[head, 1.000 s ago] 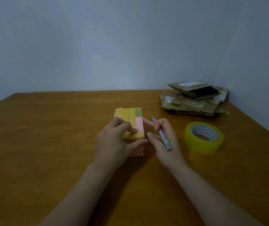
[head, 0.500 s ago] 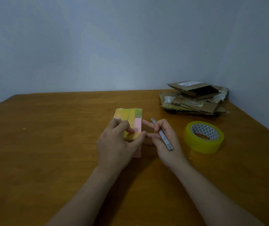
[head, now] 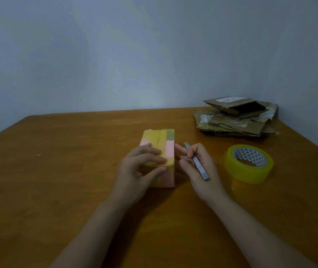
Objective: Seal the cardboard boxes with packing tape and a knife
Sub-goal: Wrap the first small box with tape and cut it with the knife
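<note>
A small box (head: 162,141) wrapped in yellow tape, with pink and green patches, stands in the middle of the wooden table (head: 57,171). My left hand (head: 136,171) rests on its near end, fingers pressing the top and thumb against the front face. My right hand (head: 198,167) is just right of the box and holds a slim grey knife (head: 197,162) like a pen, its tip pointing away from me. Its outstretched fingers almost touch the box's right side. A roll of yellow packing tape (head: 248,164) lies flat to the right of that hand.
A pile of flattened cardboard boxes (head: 235,118) sits at the far right of the table, close to the wall corner. The table's right edge runs just past the tape roll. A small speck (head: 38,155) lies on the left half.
My left hand slid a little left along the box top, and its thumb dropped from the box's right corner to the front face. My right hand and the knife barely moved.
</note>
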